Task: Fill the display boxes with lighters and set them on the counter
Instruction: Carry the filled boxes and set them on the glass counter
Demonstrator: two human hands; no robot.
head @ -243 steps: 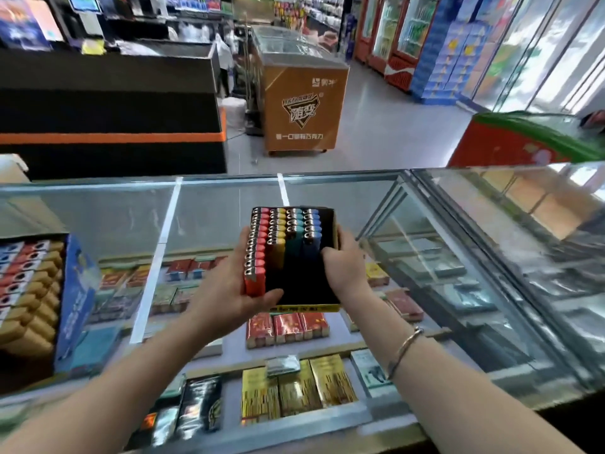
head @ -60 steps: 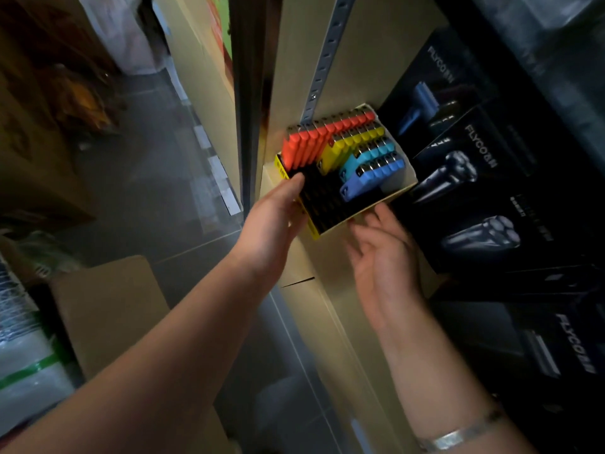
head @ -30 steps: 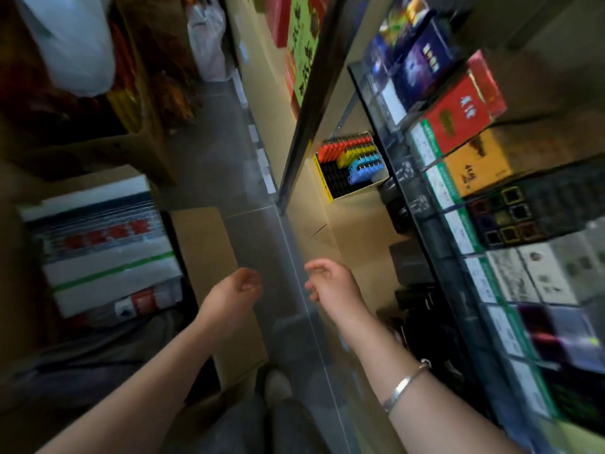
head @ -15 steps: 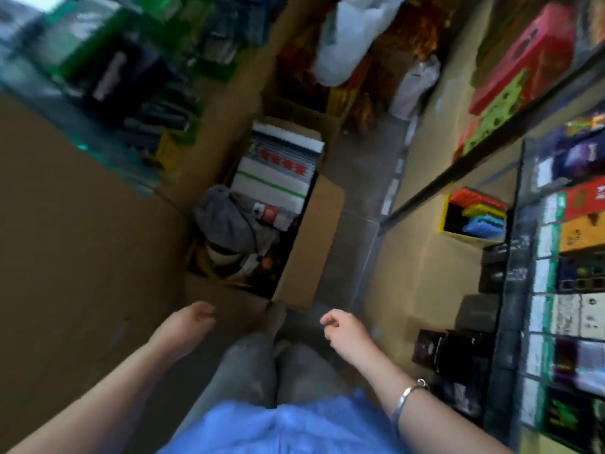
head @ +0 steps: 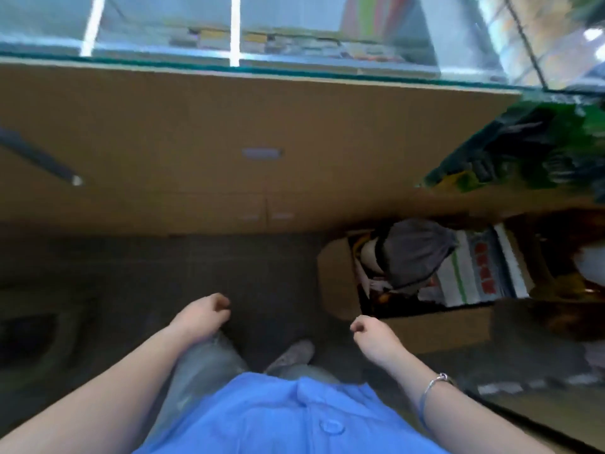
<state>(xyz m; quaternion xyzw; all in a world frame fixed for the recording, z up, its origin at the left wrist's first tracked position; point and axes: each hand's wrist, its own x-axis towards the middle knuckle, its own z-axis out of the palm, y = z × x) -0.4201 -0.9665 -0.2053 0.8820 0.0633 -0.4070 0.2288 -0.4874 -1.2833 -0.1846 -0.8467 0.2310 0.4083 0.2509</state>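
Floor (head: 137,283) betw. counter (head: 229,132) edge & cardboard box (head: 337,280).

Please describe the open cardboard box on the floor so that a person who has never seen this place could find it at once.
Start at the glass counter along the top and go down its brown back panel to the dark floor. The open cardboard box stands to the right, just beyond the right hand. Unlike anything near it, it holds a grey cloth bundle beside a white carton with red and green print.
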